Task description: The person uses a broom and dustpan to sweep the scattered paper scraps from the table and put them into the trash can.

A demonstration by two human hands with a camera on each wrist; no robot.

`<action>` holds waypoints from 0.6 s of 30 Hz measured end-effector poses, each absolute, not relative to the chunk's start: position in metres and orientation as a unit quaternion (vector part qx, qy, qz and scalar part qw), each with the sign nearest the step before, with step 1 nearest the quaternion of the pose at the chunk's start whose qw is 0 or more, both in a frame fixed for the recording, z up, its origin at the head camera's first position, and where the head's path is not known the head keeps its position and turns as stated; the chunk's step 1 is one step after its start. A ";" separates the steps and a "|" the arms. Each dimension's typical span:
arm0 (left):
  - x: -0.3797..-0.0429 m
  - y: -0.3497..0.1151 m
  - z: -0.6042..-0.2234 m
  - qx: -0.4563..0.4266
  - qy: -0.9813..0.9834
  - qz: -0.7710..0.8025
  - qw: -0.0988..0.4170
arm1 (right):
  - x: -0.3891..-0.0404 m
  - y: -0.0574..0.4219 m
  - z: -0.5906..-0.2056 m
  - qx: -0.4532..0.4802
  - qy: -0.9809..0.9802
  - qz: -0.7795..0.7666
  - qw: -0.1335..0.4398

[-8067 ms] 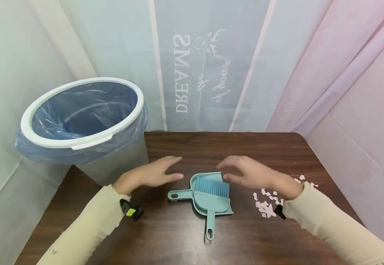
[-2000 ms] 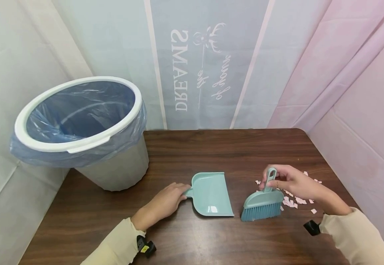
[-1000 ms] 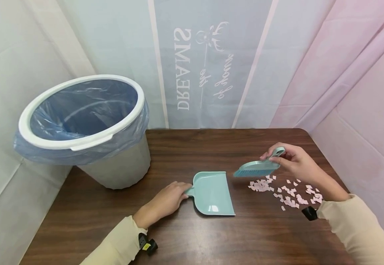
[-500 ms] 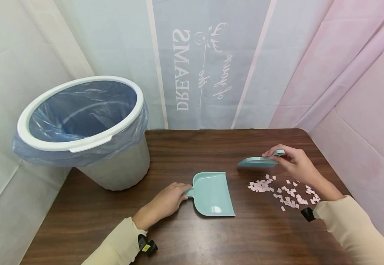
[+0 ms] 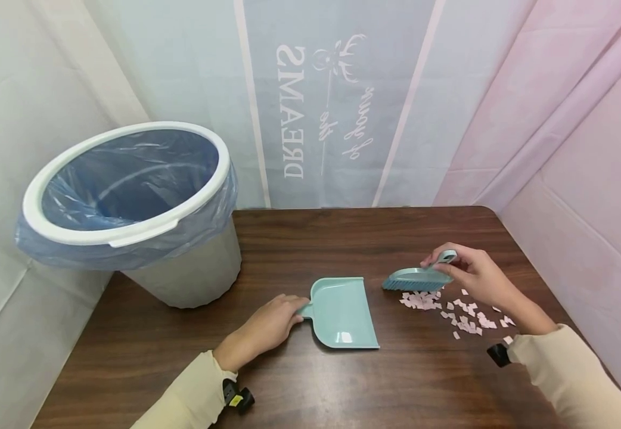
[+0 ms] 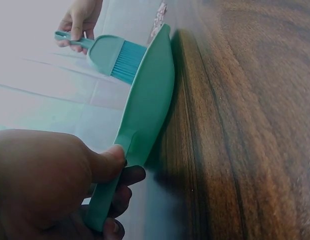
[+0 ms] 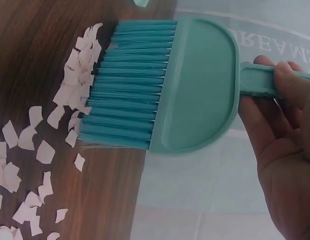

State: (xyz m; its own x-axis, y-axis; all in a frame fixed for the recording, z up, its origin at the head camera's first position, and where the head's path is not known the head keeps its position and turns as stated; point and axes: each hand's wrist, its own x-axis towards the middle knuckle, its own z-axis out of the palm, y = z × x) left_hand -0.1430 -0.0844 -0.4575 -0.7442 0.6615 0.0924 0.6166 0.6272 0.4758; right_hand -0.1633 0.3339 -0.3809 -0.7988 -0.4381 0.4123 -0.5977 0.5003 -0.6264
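My left hand [image 5: 270, 325] grips the handle of a light teal dustpan [image 5: 342, 313], which lies on the table with its wide edge facing right. In the left wrist view the thumb [image 6: 107, 162] presses on top of that handle. My right hand [image 5: 477, 274] holds a matching hand brush [image 5: 420, 277] by its handle, bristles pointing down. The bristles [image 7: 127, 85] are at the far side of a heap of small pale paper scraps [image 5: 420, 300], right of the dustpan. More loose scraps [image 5: 466, 322] are strewn nearer my right wrist.
A grey bin [image 5: 198, 268] with a white rim [image 5: 224, 173] and a blue liner bag stands at the left back of the brown wooden table [image 5: 310, 238]. Fabric curtains [image 5: 337, 119] surround the table at the back and sides.
Eight seconds ago the brush lay in the dustpan and both hands were free. In the last second the brush lifted back, away from me, then came down behind the heap. The dustpan stayed put.
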 end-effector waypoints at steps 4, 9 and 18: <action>-0.143 -0.084 -0.458 0.352 0.902 0.245 0.048 | -0.158 0.332 -0.379 0.267 -0.865 0.394 0.158; -0.143 -0.084 -0.457 0.347 0.906 0.238 0.051 | -0.155 0.325 -0.374 0.197 -0.876 0.360 0.255; -0.143 -0.083 -0.457 0.345 0.909 0.229 0.048 | -0.136 0.306 -0.374 0.116 -0.896 0.262 0.339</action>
State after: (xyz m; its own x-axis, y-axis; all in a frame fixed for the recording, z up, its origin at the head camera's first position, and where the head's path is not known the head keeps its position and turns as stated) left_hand -0.1426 -0.0828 -0.4570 -0.7575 0.6491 0.0699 0.6050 0.6577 0.4488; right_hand -0.1365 0.3056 -0.3736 -0.7428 -0.0306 0.6688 -0.3856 0.8362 -0.3900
